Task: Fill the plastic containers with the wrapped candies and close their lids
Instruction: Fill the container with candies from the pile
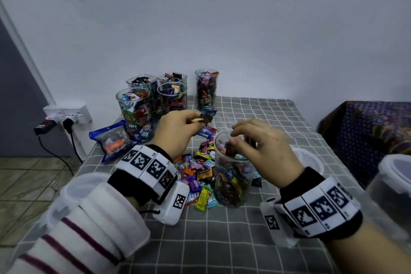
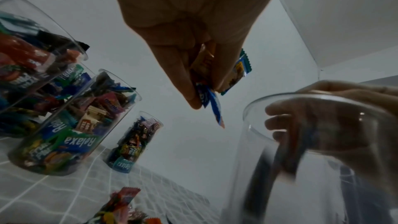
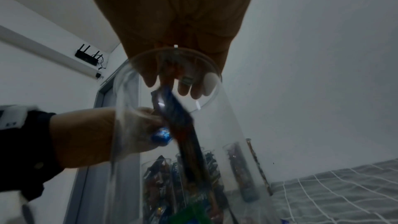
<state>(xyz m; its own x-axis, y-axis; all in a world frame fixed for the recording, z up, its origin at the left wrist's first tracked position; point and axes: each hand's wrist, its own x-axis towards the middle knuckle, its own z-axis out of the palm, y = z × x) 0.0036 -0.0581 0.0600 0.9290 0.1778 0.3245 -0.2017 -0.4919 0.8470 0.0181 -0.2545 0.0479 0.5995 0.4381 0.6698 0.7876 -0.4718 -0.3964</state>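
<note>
Left hand (image 1: pixel 178 131), candies (image 1: pixel 208 115) pinched

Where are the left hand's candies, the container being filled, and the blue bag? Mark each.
candies (image 1: pixel 208 115), head view, blue wrapper.
container (image 1: pixel 232 187), head view, clear wall.
blue bag (image 1: pixel 111 140), head view, its middle.

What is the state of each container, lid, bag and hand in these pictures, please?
Near container: upright, open, partly filled.
Five far containers: upright, lidless, full of candies.
Loose candies: heaped on the checked tablecloth.
Candy bag: lying flat, some candies inside.
Lid: off, on the cloth.
Left hand: pinching wrapped candies.
Right hand: fingers over the near container's mouth, candy blurred below.
</note>
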